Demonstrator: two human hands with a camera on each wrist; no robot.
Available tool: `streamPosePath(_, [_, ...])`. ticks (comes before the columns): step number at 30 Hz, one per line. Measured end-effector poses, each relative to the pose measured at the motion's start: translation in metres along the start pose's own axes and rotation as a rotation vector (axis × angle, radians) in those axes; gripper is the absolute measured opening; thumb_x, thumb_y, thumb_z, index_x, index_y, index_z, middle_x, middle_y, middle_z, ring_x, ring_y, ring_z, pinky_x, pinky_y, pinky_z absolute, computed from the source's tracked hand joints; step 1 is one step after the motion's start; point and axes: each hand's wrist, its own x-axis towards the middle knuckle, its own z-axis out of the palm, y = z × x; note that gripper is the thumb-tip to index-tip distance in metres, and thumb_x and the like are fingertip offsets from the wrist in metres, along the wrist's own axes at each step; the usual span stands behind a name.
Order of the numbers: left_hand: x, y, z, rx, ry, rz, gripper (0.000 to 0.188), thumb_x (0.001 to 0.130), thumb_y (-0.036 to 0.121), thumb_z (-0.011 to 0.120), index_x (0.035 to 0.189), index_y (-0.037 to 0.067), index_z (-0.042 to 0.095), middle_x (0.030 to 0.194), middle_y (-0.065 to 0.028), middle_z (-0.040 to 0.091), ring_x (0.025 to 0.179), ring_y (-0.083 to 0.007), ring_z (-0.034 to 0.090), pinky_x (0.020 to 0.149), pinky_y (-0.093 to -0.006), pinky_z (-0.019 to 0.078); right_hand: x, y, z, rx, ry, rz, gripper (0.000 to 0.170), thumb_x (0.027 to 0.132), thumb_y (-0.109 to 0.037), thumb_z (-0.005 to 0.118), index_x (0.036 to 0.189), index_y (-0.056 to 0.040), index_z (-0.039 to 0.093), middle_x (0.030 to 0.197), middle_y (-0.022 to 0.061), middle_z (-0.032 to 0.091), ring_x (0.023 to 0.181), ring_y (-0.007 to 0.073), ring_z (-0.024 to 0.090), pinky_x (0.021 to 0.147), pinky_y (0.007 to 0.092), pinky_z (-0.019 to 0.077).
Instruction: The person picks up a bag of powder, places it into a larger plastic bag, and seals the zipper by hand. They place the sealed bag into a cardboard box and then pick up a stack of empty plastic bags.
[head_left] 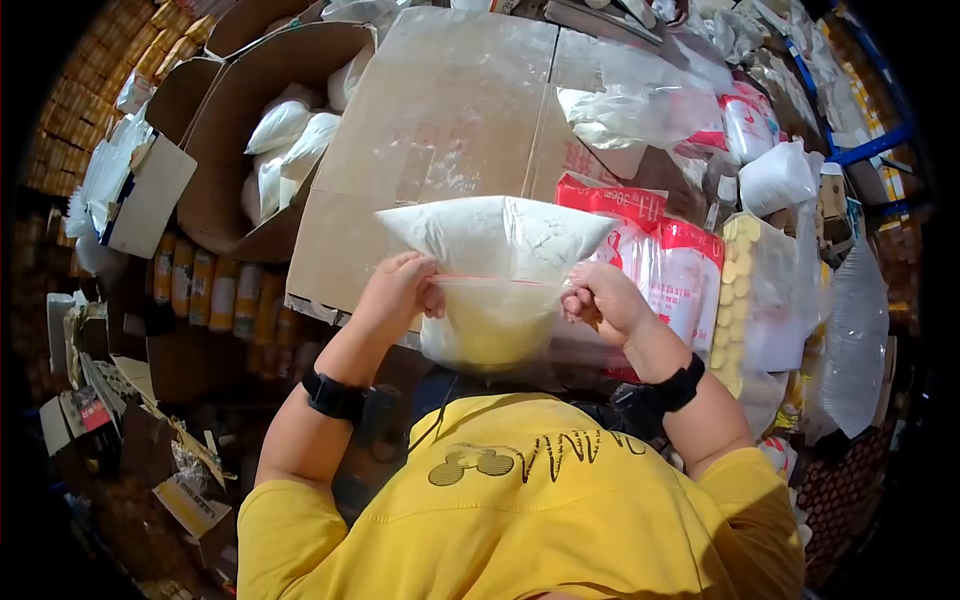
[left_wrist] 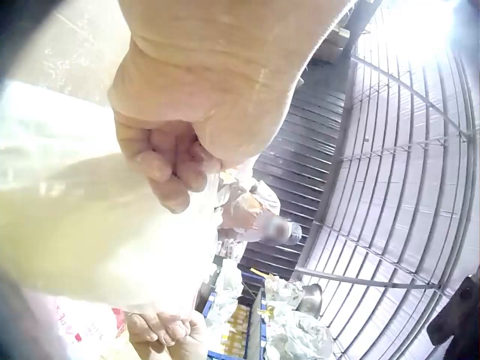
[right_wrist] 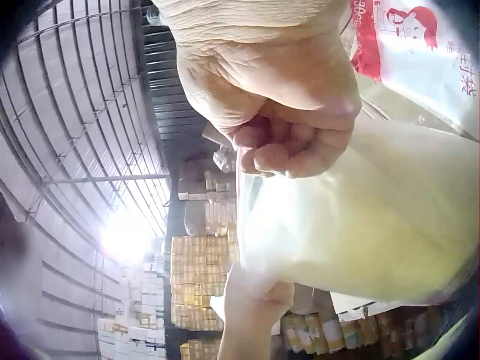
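Observation:
A plastic zip bag [head_left: 495, 325] with a red line along its top edge bulges in front of the person's chest, its lower part pale yellow. My left hand [head_left: 405, 285] pinches one end of that top edge with curled fingers. At the other end my right hand [head_left: 605, 300] grips the edge the same way. Both wrist views show the bag full and cloudy, with the left hand [left_wrist: 187, 127] and right hand [right_wrist: 277, 112] curled at its edge. Just beyond it lies a plump bag of white powder [head_left: 500, 232], partly overlapped by the zip bag.
A flat cardboard sheet [head_left: 420, 110] covers the work surface, dusted with white. Red-and-white printed packs [head_left: 675, 270] lie to the right, near a pack of yellow round pieces [head_left: 738, 280]. On the left an open carton [head_left: 225, 170] holds white bags [head_left: 285, 125].

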Motion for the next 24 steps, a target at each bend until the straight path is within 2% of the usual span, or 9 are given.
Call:
streamPosePath(5, [-0.041,0.034,-0.001,0.147,-0.142,0.067,0.024,0.09,0.013,0.047,0.069,0.0,0.051,0.058,-0.0083,0.053,0.052,-0.0192,0.055,0.052,-0.0291,0.0448,-0.049,-0.039,0.034,-0.41,0.022,-0.046,0.027,0.085,-0.017,0.053,0.061,-0.0042,0.049,0.062,0.0088,0.055,0.057,0.0176,0.053,0.055,0.027,0.0432])
streamPosePath(10, [-0.072,0.039,-0.004,0.229,-0.257,0.267,0.03,0.091,0.009,0.046,0.065,-0.003,0.055,0.063,-0.0103,0.063,0.057,-0.0168,0.061,0.054,-0.026,0.0471,-0.076,-0.038,0.035,-0.236,-0.219,-0.083,0.025,0.088,-0.017,0.052,0.074,0.0028,0.059,0.07,0.0077,0.059,0.065,0.0137,0.055,0.061,0.0237,0.0435])
streamPosePath(13, [-0.064,0.021,-0.01,0.429,-0.219,0.238,0.029,0.09,0.008,0.047,0.065,-0.003,0.057,0.063,-0.0102,0.064,0.058,-0.0165,0.062,0.056,-0.026,0.0481,-0.065,-0.027,0.035,-0.487,-0.05,0.051,0.027,0.087,-0.014,0.051,0.068,0.0043,0.056,0.064,0.0105,0.056,0.064,0.0155,0.056,0.058,0.0269,0.045])
streamPosePath(14, [-0.06,0.014,-0.011,0.499,-0.138,0.132,0.028,0.089,0.009,0.049,0.066,-0.004,0.058,0.063,-0.0089,0.064,0.06,-0.0167,0.063,0.058,-0.0272,0.0491,-0.057,-0.006,0.021,-0.356,-0.058,0.035,0.022,0.088,-0.011,0.05,0.074,0.0045,0.058,0.068,0.0099,0.058,0.065,0.0153,0.057,0.06,0.0272,0.0472])
streamPosePath(17, [-0.048,-0.014,-0.023,0.877,-0.097,0.18,0.022,0.087,0.008,0.052,0.072,-0.005,0.061,0.064,-0.0068,0.066,0.06,-0.0176,0.063,0.059,-0.0273,0.0489,-0.035,0.026,0.006,-0.308,0.057,0.157,0.02,0.087,-0.01,0.049,0.076,0.0047,0.058,0.073,0.0101,0.059,0.065,0.0161,0.057,0.062,0.0276,0.0483])
streamPosePath(18, [-0.052,-0.009,-0.02,0.88,-0.139,0.108,0.012,0.082,0.003,0.056,0.086,-0.004,0.064,0.075,-0.0064,0.068,0.066,-0.0148,0.062,0.064,-0.027,0.0489,-0.03,0.033,-0.001,-0.377,0.065,0.183,0.017,0.085,-0.009,0.048,0.083,0.0043,0.059,0.077,0.0094,0.06,0.066,0.0163,0.057,0.061,0.0277,0.0485])
streamPosePath(21, [-0.05,-0.039,-0.019,0.518,-0.019,0.179,0.021,0.079,-0.002,0.056,0.099,-0.004,0.062,0.088,-0.0065,0.068,0.075,-0.0109,0.061,0.068,-0.0265,0.0487,-0.024,0.058,-0.003,-0.446,0.328,0.061,0.021,0.083,-0.009,0.053,0.096,0.0057,0.059,0.084,0.009,0.062,0.071,0.0141,0.058,0.063,0.0271,0.0482])
streamPosePath(22, [-0.045,-0.047,-0.023,0.609,-0.057,0.347,0.026,0.083,-0.005,0.05,0.108,-0.007,0.057,0.098,-0.005,0.065,0.08,-0.011,0.062,0.068,-0.0247,0.0509,-0.023,0.066,-0.006,-0.383,0.381,0.017,0.027,0.08,-0.007,0.054,0.104,0.005,0.057,0.095,0.0097,0.062,0.083,0.015,0.059,0.071,0.0272,0.0484])
streamPosePath(24, [-0.047,-0.051,-0.022,0.418,0.047,0.208,0.028,0.084,-0.003,0.051,0.111,-0.007,0.055,0.097,-0.0075,0.065,0.079,-0.0123,0.063,0.067,-0.0252,0.0518,-0.022,0.075,-0.015,-0.462,0.416,-0.125,0.029,0.079,-0.006,0.055,0.106,0.0052,0.056,0.1,0.01,0.061,0.091,0.0157,0.057,0.077,0.028,0.0472])
